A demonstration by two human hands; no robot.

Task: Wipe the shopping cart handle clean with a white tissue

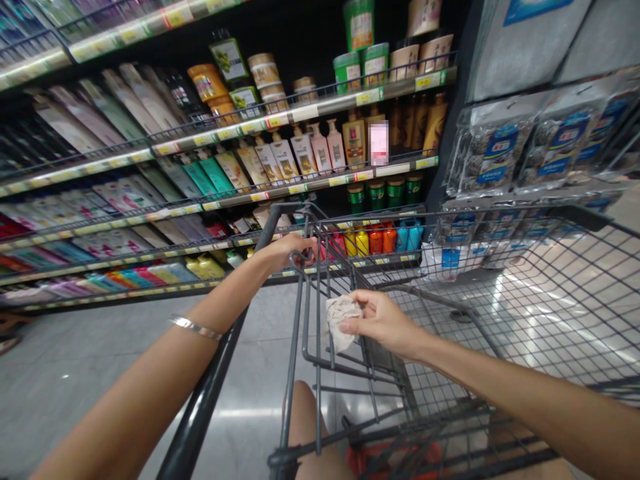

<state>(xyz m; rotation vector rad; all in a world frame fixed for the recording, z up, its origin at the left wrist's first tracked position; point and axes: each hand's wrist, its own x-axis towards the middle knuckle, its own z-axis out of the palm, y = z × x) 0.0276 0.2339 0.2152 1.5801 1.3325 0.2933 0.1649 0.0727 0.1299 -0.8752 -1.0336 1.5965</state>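
Observation:
A dark grey wire shopping cart [500,280] stretches from the middle of the view to the right. My left hand [299,251] is closed around the metal frame at the cart's far handle end, with a silver bangle on that wrist. Pinched in my right hand [383,323] is a crumpled off-white cloth [341,319], held against or just over the wire bars of the cart's near end; whether it touches them I cannot tell. The cart's black push handle [205,393] runs beneath my left forearm.
Shelves packed with bottles and jars [295,153] stand across the aisle behind the cart. Silver packs of scouring pads [497,147] hang at the right. Below lies the grey tiled floor [120,353]. My leg [310,433] shows through the cart's wires.

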